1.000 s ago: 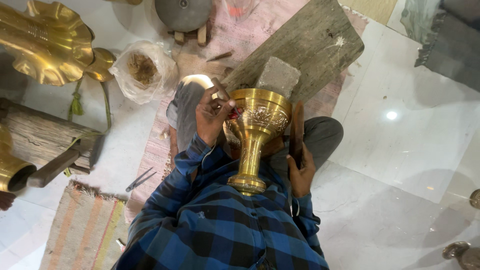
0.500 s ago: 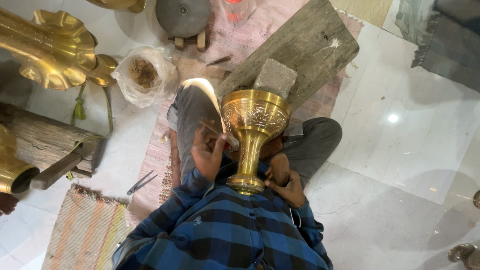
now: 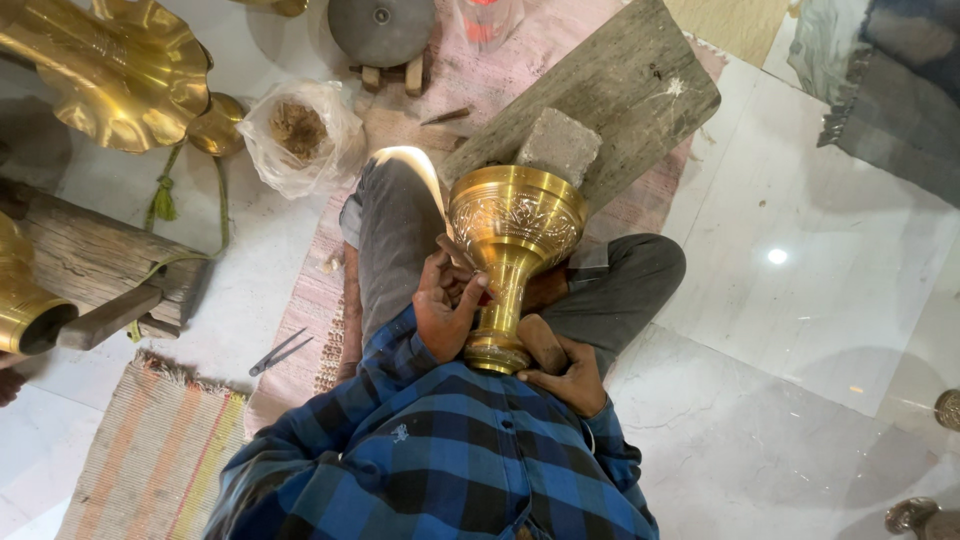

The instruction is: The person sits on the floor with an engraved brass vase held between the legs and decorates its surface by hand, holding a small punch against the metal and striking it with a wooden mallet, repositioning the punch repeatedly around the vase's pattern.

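Observation:
An engraved brass goblet (image 3: 512, 235) stands in my lap between my crossed legs, its wide bowl pointing away from me. My left hand (image 3: 445, 305) is closed around its narrow stem from the left, fingers curled against the metal. On the right, my right hand (image 3: 566, 374) lies low by the goblet's round base (image 3: 495, 355), fingers against the base beside my foot. I cannot tell whether the left hand also holds a small tool.
A grey stone block (image 3: 560, 145) sits on a wooden plank (image 3: 620, 95) beyond the goblet. At the left are a plastic bag of brown material (image 3: 298, 135), large brass pieces (image 3: 110, 75), a wooden block (image 3: 95, 260), metal dividers (image 3: 278, 352) and a striped mat (image 3: 150, 460).
My left hand has slid from the goblet's bowl down to its stem. My right hand has dropped from the goblet's side to its base. The goblet now sits lower in my lap.

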A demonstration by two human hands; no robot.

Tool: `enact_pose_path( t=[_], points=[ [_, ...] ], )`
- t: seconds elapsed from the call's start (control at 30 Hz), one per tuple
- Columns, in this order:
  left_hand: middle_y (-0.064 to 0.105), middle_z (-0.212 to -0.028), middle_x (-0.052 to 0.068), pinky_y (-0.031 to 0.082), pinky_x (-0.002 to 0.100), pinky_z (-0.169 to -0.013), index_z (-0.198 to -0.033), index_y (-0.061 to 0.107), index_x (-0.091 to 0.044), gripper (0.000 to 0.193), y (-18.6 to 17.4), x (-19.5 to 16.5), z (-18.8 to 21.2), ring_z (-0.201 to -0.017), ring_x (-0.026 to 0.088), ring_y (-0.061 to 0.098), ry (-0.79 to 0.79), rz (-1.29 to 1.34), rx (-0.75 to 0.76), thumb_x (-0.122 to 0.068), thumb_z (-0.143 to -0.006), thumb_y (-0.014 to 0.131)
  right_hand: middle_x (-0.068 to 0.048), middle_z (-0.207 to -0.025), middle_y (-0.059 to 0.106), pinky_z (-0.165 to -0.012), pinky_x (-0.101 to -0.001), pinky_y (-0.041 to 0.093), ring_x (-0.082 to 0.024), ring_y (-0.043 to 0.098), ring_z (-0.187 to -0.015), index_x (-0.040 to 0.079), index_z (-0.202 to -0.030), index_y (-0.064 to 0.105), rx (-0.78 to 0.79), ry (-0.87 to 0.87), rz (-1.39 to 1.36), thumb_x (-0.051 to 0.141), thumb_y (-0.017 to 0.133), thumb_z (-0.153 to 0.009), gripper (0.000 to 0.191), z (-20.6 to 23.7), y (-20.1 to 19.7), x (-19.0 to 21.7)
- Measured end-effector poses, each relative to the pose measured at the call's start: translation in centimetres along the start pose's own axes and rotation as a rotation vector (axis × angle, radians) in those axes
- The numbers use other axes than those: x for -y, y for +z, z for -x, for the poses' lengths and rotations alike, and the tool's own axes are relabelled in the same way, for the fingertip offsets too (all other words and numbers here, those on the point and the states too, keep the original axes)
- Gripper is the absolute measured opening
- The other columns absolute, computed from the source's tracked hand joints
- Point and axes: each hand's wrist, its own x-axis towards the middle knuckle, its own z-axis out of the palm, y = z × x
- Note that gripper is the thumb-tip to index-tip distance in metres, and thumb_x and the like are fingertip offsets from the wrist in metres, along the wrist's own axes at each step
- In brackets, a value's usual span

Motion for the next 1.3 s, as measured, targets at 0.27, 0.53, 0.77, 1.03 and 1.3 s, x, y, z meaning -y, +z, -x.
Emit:
enact_pose_path(
  t=[0.27, 0.53, 0.77, 1.03, 1.3],
  points=[
    [0.072, -0.096, 0.014, 0.063, 0.029, -0.074, -0.139, 0.043, 0.003, 0.045, 0.0, 0.3, -0.1, -0.086, 0.016, 0.073, -0.002, -0.037, 0.027, -0.007, -0.102, 0.067, -0.019, -0.104, 0.078, -0.084, -0.0349, 0.063, -0.023, 0.078, -0.093, -0.007, -0.124, 0.066, -0.069, -0.091, 0.123, 0.026, 0.095, -0.066, 0.073, -0.2, 1.3, 2.7],
    [0.070, -0.096, 0.012, 0.062, 0.028, -0.074, -0.138, 0.045, 0.004, 0.044, 0.2, 0.0, -0.5, -0.084, 0.015, 0.071, 0.016, 0.045, -0.011, -0.007, -0.102, 0.067, -0.015, -0.092, 0.080, -0.071, -0.0323, 0.064, -0.020, 0.081, -0.081, 0.000, -0.107, 0.074, -0.132, -0.190, 0.383, 0.028, 0.095, -0.068, 0.052, -0.3, 2.3, 6.8],
    [0.070, -0.099, 0.012, 0.061, 0.028, -0.075, -0.139, 0.047, 0.004, 0.044, 0.2, -0.3, -0.4, -0.088, 0.014, 0.069, 0.011, 0.064, -0.122, -0.007, -0.102, 0.067, -0.014, -0.089, 0.074, -0.063, -0.0340, 0.059, -0.024, 0.075, -0.073, 0.000, -0.118, 0.070, -0.116, -0.500, 0.563, 0.022, 0.090, -0.069, 0.057, -1.3, 2.0, 11.2],
    [0.071, -0.105, 0.014, 0.063, 0.030, -0.080, -0.138, 0.047, 0.003, 0.044, -0.6, 1.5, 0.2, -0.096, 0.016, 0.071, 0.013, 0.063, -0.122, -0.014, -0.103, 0.067, -0.012, -0.090, 0.071, -0.062, -0.0358, 0.057, -0.026, 0.071, -0.070, 0.001, -0.118, 0.069, -0.039, -0.612, 0.778, 0.026, 0.091, -0.065, 0.063, -2.1, 1.6, 12.8],
    [0.075, -0.105, 0.014, 0.062, 0.030, -0.082, -0.135, 0.050, 0.004, 0.040, -1.3, 2.2, 0.9, -0.096, 0.016, 0.074, 0.122, -0.232, -0.057, -0.015, -0.104, 0.067, -0.011, -0.097, 0.071, -0.063, -0.0335, 0.058, -0.023, 0.072, -0.075, 0.001, -0.120, 0.070, -0.036, -0.539, 0.620, 0.023, 0.090, -0.068, 0.061, -1.4, 1.9, 11.0]
  ],
)
